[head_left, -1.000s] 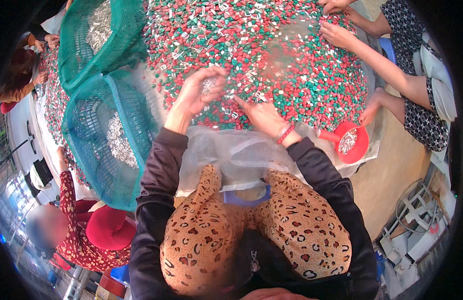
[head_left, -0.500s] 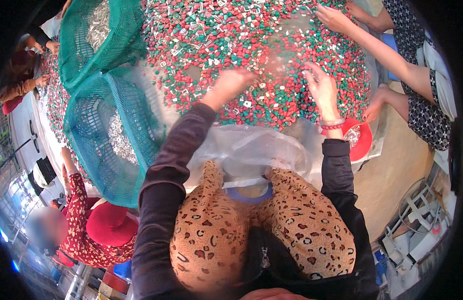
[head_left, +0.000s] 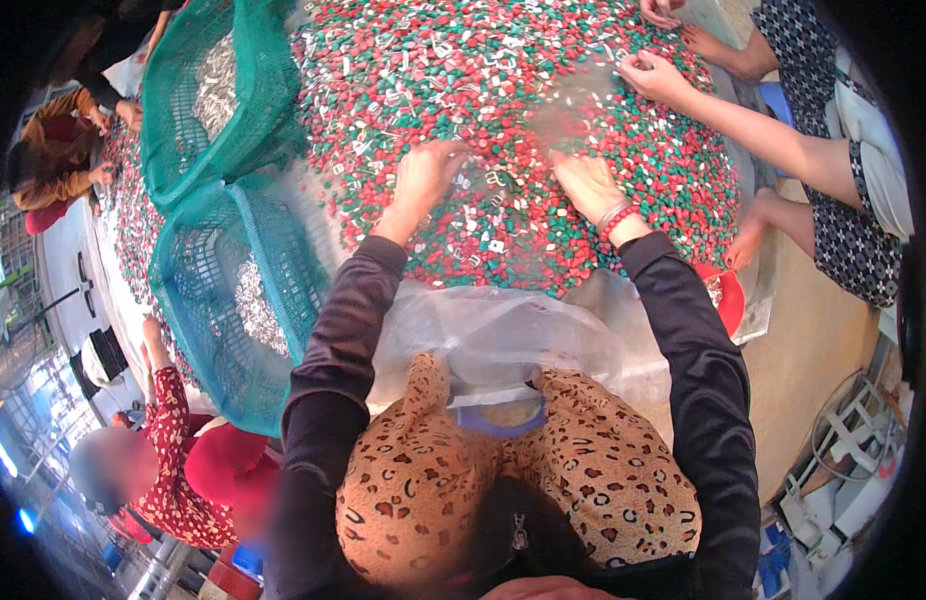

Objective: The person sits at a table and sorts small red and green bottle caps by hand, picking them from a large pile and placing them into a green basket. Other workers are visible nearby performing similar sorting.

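A broad layer of small red, green and white pieces (head_left: 503,110) lies before me, with pale clips or buckle-like bits (head_left: 497,181) among them. My left hand (head_left: 421,182) is over the middle of the layer, its fingers bent and close together; whatever they hold is hidden. To its right, my right hand (head_left: 589,188), with a red beaded bracelet at the wrist, reaches down to the pieces. Its fingers are stretched toward the upper left, and no held thing shows. Between the hands, pieces lie scattered on the sheet.
Two green mesh-lined baskets (head_left: 173,130) at the left hold pale bits. A red bowl (head_left: 728,302) stands at the right edge. Clear plastic sheeting (head_left: 483,325) borders the near side. Another person's hand (head_left: 655,78) works at upper right; other people sit at left.
My left hand has drawn back slightly to the left and nearer me. My right hand has moved left and lower onto the pieces. The view has shifted a little.
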The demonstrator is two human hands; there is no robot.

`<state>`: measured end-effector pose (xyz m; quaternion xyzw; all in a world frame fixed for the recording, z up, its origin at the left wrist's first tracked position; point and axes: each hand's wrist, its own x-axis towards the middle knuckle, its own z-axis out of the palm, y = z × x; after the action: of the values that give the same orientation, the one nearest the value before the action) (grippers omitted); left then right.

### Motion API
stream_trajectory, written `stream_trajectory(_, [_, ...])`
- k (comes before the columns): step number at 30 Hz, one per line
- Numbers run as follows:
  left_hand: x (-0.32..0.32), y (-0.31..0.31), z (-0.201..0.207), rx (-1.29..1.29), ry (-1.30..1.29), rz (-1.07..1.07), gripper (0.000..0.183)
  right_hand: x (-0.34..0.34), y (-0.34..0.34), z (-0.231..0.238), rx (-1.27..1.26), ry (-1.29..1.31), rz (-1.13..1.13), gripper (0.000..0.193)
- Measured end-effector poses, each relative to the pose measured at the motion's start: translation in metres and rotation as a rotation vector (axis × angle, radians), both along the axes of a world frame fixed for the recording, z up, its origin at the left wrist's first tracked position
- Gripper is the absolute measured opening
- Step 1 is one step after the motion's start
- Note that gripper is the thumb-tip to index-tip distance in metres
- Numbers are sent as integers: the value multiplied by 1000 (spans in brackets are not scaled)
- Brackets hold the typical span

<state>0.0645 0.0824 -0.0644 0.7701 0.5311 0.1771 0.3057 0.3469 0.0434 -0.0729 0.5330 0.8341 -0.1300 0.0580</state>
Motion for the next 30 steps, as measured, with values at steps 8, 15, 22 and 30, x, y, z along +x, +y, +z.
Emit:
stream_trajectory(8, [0, -50, 19, -1, 32, -216, 20, -11, -8, 8, -267, 571, -506, 19])
stream_trajectory(15, [4, -36, -33, -36, -35, -325, 17, -7, -54, 47, -790, 1927, -928, 10])
stream_trajectory(22, [-30, -10, 15, -41, 9, 45, 23, 27, -79, 85, -580, 2265, -1022, 32])
stream_trajectory(30, [-20, -47, -9, -272, -147, -42, 31, -13, -79, 99, -676, 2143, -1084, 27])
